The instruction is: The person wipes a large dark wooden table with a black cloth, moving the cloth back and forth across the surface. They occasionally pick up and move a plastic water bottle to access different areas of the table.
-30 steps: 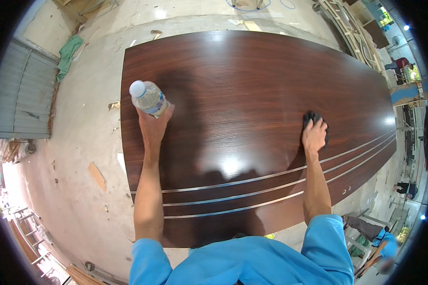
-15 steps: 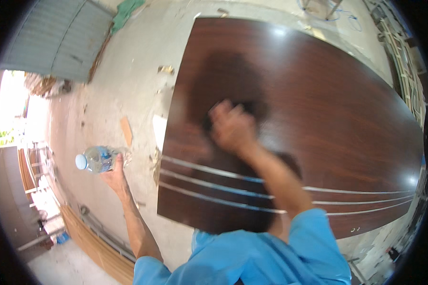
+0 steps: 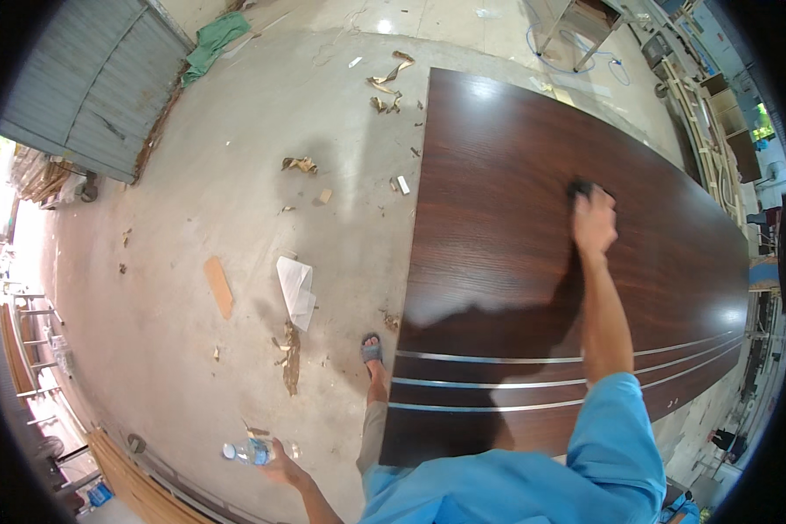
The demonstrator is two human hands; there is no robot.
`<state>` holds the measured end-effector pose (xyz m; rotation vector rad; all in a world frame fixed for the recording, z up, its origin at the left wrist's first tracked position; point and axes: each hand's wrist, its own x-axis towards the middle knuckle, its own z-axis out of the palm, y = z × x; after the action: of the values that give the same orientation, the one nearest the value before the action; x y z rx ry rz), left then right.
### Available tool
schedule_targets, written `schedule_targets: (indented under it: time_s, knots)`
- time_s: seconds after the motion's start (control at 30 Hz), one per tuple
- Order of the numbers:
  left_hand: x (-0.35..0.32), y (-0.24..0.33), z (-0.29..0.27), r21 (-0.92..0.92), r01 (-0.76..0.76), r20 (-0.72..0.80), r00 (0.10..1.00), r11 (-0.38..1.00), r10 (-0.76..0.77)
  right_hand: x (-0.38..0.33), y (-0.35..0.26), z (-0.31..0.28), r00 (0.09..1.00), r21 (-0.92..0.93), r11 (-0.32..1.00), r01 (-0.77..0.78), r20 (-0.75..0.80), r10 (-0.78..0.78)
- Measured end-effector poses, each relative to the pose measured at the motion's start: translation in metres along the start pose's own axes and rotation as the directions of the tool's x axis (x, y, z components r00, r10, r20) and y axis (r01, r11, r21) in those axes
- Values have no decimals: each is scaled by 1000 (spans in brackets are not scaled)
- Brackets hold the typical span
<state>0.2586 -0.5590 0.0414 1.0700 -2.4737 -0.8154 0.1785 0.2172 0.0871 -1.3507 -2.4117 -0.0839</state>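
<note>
A large dark brown wood-grain door panel (image 3: 498, 262) lies in front of me, with three thin silvery strips running across its near part. On its surface, right of the middle, my right hand (image 3: 595, 223) is closed over a small black rag (image 3: 578, 187); the fingers hide most of it. Out to the lower left, away from the panel, my left hand (image 3: 279, 465) grips a clear plastic bottle (image 3: 255, 451) with a pale blue cap. The bottle is tilted nearly flat, its cap pointing left.
Littering the concrete floor are a white sheet (image 3: 295, 290), a tan board scrap (image 3: 218, 286) and several crumpled brown strips (image 3: 300, 164). A grey metal door (image 3: 79, 83) stands far left. Long boards (image 3: 162, 485) lie near left. A small stand (image 3: 582, 31) and blue hose are beyond the panel.
My right hand has moved right across the panel with the rag. My left hand and the bottle now appear lower in view. The view has shifted, showing more floor on the left.
</note>
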Motion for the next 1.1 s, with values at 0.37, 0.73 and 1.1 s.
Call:
schedule_targets:
  time_s: [0.37,0.73,1.1]
  knots:
    - [46,60,103,-482,10,506,819,876,269,61,-326,66,824,128,828,546,93,-558]
    - [14,103,93,-583,102,665,629,806,402,-303,-221,-110,506,363,646,672,411,-758]
    - [-42,214,1,-716,-325,487,402,618,775,-589,-82,-234,488,739,475,479,226,-843]
